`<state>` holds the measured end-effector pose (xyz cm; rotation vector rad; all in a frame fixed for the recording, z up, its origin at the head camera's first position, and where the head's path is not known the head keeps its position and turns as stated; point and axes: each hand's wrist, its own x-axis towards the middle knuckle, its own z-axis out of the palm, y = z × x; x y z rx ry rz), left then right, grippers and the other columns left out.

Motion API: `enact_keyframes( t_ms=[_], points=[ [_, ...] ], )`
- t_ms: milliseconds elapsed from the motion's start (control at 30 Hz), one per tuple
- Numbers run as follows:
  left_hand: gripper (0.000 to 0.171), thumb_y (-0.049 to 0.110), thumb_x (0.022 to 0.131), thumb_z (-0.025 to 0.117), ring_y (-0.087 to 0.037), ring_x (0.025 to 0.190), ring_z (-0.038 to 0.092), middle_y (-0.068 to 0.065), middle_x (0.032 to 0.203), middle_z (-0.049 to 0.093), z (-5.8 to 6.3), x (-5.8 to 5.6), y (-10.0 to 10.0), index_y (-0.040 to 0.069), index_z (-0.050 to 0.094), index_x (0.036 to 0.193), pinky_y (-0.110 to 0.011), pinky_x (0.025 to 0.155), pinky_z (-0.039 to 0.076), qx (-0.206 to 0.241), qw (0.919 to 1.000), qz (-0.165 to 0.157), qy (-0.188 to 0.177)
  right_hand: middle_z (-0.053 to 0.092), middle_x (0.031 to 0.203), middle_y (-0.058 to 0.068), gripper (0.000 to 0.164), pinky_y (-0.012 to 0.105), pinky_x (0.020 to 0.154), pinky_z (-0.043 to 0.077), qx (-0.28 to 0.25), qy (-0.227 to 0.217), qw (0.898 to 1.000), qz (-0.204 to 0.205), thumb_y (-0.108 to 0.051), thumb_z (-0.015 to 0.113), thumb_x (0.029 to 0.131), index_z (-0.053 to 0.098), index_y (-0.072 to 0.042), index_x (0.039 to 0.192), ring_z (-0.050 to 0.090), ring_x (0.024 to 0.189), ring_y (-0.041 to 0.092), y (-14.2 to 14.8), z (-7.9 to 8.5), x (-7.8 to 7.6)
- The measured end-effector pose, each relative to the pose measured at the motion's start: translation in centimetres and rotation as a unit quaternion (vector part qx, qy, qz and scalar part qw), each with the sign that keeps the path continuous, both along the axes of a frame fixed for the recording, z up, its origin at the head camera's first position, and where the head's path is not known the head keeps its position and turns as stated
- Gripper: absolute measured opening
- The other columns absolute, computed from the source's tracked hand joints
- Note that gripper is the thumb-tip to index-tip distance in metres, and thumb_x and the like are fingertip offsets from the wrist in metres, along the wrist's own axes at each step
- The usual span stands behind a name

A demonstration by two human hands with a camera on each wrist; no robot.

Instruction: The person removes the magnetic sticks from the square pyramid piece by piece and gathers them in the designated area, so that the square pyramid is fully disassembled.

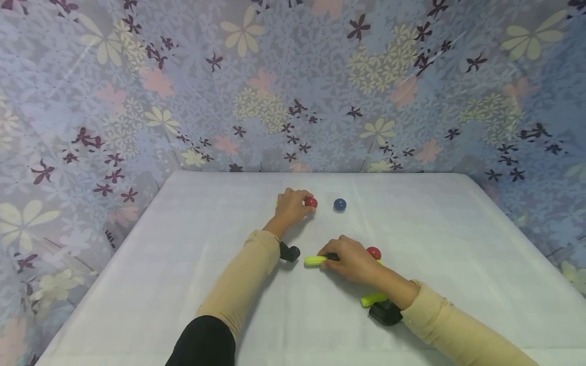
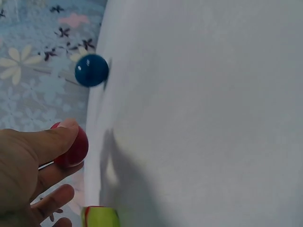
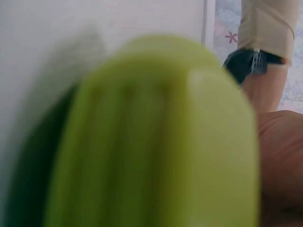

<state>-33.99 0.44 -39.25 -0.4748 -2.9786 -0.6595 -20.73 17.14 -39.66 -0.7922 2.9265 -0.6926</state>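
Note:
At the far side of the table my left hand (image 1: 292, 206) pinches a glossy red ball (image 1: 311, 202) between thumb and fingers. In the left wrist view this red ball (image 2: 75, 149) sits above the cloth. A blue ball (image 1: 340, 205) lies a little to its right. Nearer the middle, my right hand (image 1: 350, 259) grips a lime-green ribbed handle (image 1: 314, 261) with a black part (image 1: 333, 256); its kind is unclear. Another red ball (image 1: 374, 252) shows just behind the right hand. A blurred lime-green ribbed piece (image 3: 147, 142) fills the right wrist view.
White cloth covers the table (image 1: 220, 213), with a flowered curtain (image 1: 293, 91) behind. A lime-green piece (image 1: 373, 299) lies below the right wrist, beside a black device (image 1: 385, 312). Under the left wrist is a black device (image 1: 289, 251). A lime-green object (image 2: 101, 217) stands near the left fingers.

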Motion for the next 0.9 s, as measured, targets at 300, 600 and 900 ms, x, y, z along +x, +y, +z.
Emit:
enact_keyframes(
  t_ms=[300, 600, 900],
  points=[
    [0.04, 0.037, 0.084, 0.068, -0.024, 0.109, 0.052, 0.002, 0.116, 0.068, -0.8, -1.0, 0.5, 0.022, 0.063, 0.121, -0.041, 0.096, 0.035, -0.059, 0.9982, 0.004, -0.013, 0.071, 0.095, -0.006, 0.023, 0.025, 0.073, 0.043, 0.001, 0.007, 1.0, -0.001, -0.024, 0.075, 0.079, 0.073, -0.017, 0.1, 0.051, 0.083, 0.008, -0.3, 0.1, 0.1],
    [0.043, 0.035, 0.081, 0.071, -0.022, 0.11, 0.051, 0.001, 0.118, 0.066, -1.2, -1.1, 0.9, 0.023, 0.061, 0.121, -0.041, 0.097, 0.033, -0.059, 0.9982, -0.003, -0.012, 0.07, 0.105, -0.002, 0.035, 0.029, 0.075, 0.041, -0.004, 0.021, 0.999, -0.028, -0.025, 0.074, 0.08, 0.068, -0.013, 0.112, 0.052, 0.09, 0.016, 0.7, 1.9, 0.7],
    [0.045, 0.03, 0.081, 0.073, -0.023, 0.113, 0.051, -0.001, 0.123, 0.064, -1.9, -1.3, 0.9, 0.021, 0.059, 0.124, -0.044, 0.098, 0.033, -0.061, 0.9981, -0.005, 0.001, 0.069, 0.11, -0.001, 0.04, 0.03, 0.077, 0.039, 0.002, -0.002, 0.999, -0.042, -0.027, 0.075, 0.078, 0.067, -0.013, 0.115, 0.051, 0.096, 0.017, 3.2, 1.5, 0.8]
  ],
)
